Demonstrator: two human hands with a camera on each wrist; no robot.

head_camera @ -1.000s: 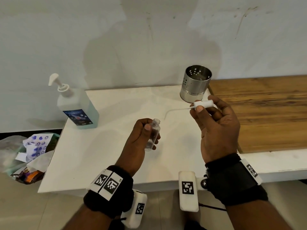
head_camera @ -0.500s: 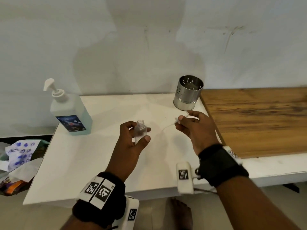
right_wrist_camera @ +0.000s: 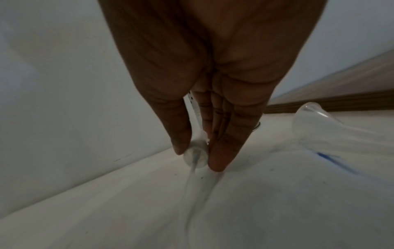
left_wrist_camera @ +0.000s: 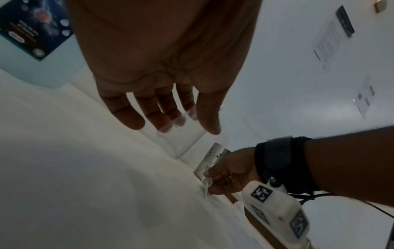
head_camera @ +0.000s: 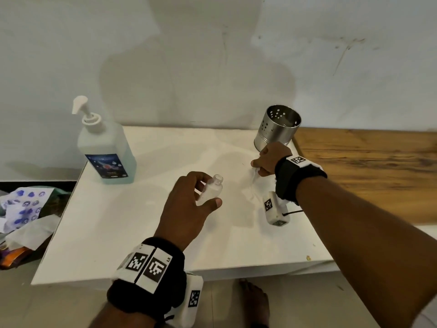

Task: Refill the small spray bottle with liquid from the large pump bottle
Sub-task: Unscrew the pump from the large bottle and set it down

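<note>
My left hand grips the small clear spray bottle above the middle of the white table; the bottle is tilted and its neck is uncapped. The left wrist view shows the bottle between the fingertips. My right hand is down at the table surface beside the steel cup and pinches the white spray head between thumb and fingers. The thin dip tube trails over the table. The large pump bottle, pale blue with a white pump, stands at the table's far left.
A perforated steel cup stands just behind my right hand. A wooden board lies to the right. A clear cap-like piece lies by my right hand. Crumpled bags sit left of the table, below its edge.
My right hand has come down and away from me with the spray head, from mid-air to the table by the steel cup. My left hand still holds the bottle.
</note>
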